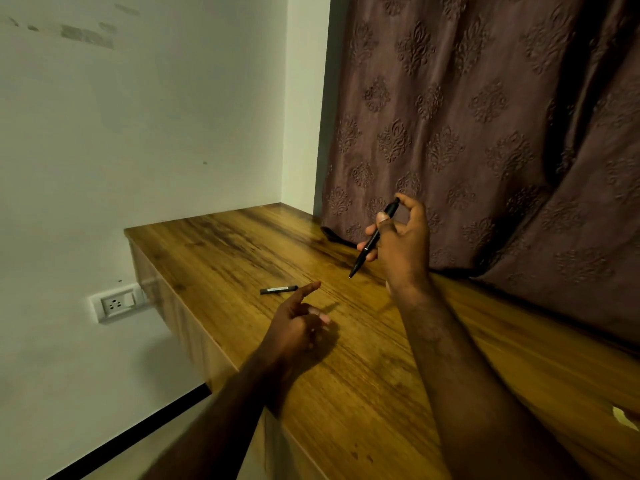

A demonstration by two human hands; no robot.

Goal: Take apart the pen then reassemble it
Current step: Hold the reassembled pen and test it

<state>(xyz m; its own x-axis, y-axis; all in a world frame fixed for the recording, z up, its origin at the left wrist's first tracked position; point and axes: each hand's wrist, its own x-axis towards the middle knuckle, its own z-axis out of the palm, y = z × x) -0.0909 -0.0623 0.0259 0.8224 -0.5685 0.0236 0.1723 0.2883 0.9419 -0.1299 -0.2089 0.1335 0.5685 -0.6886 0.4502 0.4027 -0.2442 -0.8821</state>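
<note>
Single head-worn view, wide-angle. Looking forward and down along worktop (346, 358) toward its far left corner, wall left, curtain (485, 116) right; close range.

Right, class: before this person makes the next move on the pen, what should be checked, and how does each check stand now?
1. Black pen held firmly in the right hand: ok, fingers wrapped round its barrel, thumb near the top button.
2. Pen tip clear of the wooden desk: ok, it points down and hangs above the surface.
3. Left hand free to help: ok, it holds nothing, index finger extended.
4. Second dark pen-like piece safely on the desk: ok, lying flat, away from the edge.
5. Pen fully assembled: cannot tell.
6. What that loose piece is: cannot tell.
</note>
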